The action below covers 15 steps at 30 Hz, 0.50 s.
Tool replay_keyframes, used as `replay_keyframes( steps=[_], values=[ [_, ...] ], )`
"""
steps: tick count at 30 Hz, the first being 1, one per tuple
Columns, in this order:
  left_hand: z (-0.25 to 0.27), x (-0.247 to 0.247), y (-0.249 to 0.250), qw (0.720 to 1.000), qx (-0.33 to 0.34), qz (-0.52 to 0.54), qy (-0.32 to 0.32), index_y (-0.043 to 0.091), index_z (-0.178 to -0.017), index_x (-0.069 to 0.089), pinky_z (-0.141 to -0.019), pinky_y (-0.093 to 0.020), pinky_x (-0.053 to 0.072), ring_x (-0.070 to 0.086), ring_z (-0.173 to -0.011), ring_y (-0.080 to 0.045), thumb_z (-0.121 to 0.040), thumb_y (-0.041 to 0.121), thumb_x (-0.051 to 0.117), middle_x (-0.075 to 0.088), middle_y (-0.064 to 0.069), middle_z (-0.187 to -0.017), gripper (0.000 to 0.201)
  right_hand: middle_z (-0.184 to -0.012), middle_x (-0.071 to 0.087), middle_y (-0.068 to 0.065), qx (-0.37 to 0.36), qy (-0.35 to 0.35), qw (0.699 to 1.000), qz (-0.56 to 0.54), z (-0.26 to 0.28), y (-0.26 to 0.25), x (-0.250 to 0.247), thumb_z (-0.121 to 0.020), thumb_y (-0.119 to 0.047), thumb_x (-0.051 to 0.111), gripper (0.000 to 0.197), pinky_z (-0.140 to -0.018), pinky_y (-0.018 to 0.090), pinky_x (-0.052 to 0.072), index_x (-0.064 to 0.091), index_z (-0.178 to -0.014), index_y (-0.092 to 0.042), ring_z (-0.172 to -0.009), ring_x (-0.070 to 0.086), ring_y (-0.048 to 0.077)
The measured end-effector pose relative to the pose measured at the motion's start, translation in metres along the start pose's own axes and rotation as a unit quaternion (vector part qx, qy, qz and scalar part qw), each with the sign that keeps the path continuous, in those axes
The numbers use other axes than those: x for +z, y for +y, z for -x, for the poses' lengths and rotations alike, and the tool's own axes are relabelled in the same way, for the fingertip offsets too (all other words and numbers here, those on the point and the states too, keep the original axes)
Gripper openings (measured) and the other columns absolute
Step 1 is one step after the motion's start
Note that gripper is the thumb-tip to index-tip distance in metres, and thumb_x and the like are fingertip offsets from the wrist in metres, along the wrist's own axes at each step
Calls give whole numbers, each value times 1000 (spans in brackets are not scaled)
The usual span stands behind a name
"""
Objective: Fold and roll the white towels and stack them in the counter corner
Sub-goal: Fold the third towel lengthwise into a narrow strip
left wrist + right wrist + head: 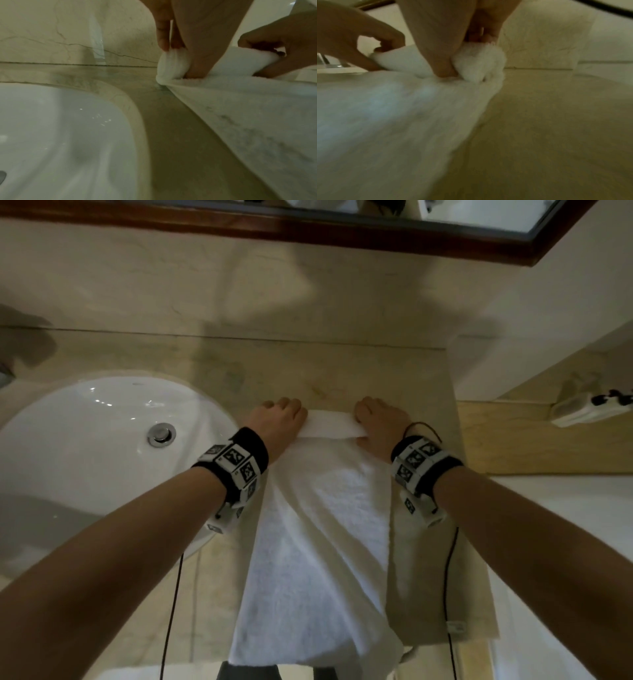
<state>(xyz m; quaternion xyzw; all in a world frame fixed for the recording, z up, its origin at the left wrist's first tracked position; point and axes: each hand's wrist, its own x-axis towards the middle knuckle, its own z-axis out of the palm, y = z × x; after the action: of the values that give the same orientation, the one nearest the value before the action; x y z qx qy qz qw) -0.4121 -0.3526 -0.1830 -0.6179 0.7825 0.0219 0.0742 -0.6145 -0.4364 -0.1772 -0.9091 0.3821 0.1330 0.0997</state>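
Observation:
A white towel (318,535) lies lengthwise on the beige marble counter (424,559), its near end hanging over the front edge. Its far end is turned into a small roll (330,424). My left hand (277,419) grips the roll's left end (173,63), fingers curled over the top and thumb (199,65) tucked under. My right hand (380,422) grips the roll's right end (479,63) the same way, thumb (441,63) pressed into the fold. The flat part of the towel (248,115) (385,121) stretches back toward me.
A white oval sink (78,446) with a chrome drain (161,434) sits left of the towel. The marble backsplash (239,296) and a wood-framed mirror (342,231) rise behind. A wall corner (472,364) bounds the counter on the right. Wrist cables (448,577) hang down.

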Motion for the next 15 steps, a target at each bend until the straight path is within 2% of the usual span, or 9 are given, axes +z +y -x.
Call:
replay_keyframes(
  steps=[1, 3, 5, 7, 9, 12, 15],
  values=[
    [2, 0, 2, 1000, 13, 7, -26, 4, -92, 64, -60, -32, 51, 64, -80, -29, -69, 13, 75, 65, -14, -96, 27, -120, 50, 17, -5, 9, 1000, -18, 6, -5, 9, -84, -21, 64, 42, -77, 39, 45, 49, -117, 0, -106, 53, 35],
    [4, -1, 6, 996, 11, 31, -86, 6, -112, 56, -79, -36, 48, 55, -106, -29, -88, 25, 56, 55, -12, -120, 31, -116, 51, 17, 1, 9, 999, -40, 15, -13, 17, -84, -21, 65, 40, -74, 38, 45, 50, -114, 0, -101, 54, 34],
    [9, -2, 3, 993, 15, 61, -97, 8, -121, 51, -87, -36, 47, 50, -112, -28, -94, 33, 44, 48, -10, -128, 37, -114, 45, 9, 19, -13, 997, -79, 17, -11, 10, -87, -30, 60, 36, -76, 33, 39, 49, -110, -5, -94, 49, 26],
    [11, -4, -2, 990, 5, 96, -99, 8, -118, 53, -83, -37, 50, 53, -105, -30, -97, 30, 41, 46, -11, -128, 33, -114, 43, 4, 50, -32, 985, -163, 16, -2, -5, -87, -37, 60, 33, -80, 30, 42, 52, -102, -9, -89, 49, 22],
    [9, -7, -4, 986, -42, 131, -95, 7, -115, 54, -78, -37, 51, 58, -94, -32, -97, 27, 43, 42, -12, -130, 29, -123, 48, 5, 78, -59, 971, -218, 15, 7, -17, -84, -37, 66, 36, -88, 35, 48, 53, -110, -15, -96, 55, 24],
    [6, -10, 1, 970, -111, 177, -125, 5, -123, 43, -77, -37, 47, 60, -97, -36, -93, 24, 52, 44, -15, -131, 36, -130, 49, 9, 86, -150, 974, -149, 11, 8, -15, -83, -37, 67, 58, -94, 35, 44, 43, -131, -13, -112, 52, 27],
    [-3, -8, 3, 965, -117, 188, -138, 4, -130, 35, -77, -38, 47, 60, -102, -37, -93, 20, 54, 48, -17, -129, 45, -130, 47, 11, 69, -143, 983, -89, 3, 2, -5, -85, -37, 65, 59, -92, 33, 41, 42, -131, -8, -114, 49, 28]
  ],
)
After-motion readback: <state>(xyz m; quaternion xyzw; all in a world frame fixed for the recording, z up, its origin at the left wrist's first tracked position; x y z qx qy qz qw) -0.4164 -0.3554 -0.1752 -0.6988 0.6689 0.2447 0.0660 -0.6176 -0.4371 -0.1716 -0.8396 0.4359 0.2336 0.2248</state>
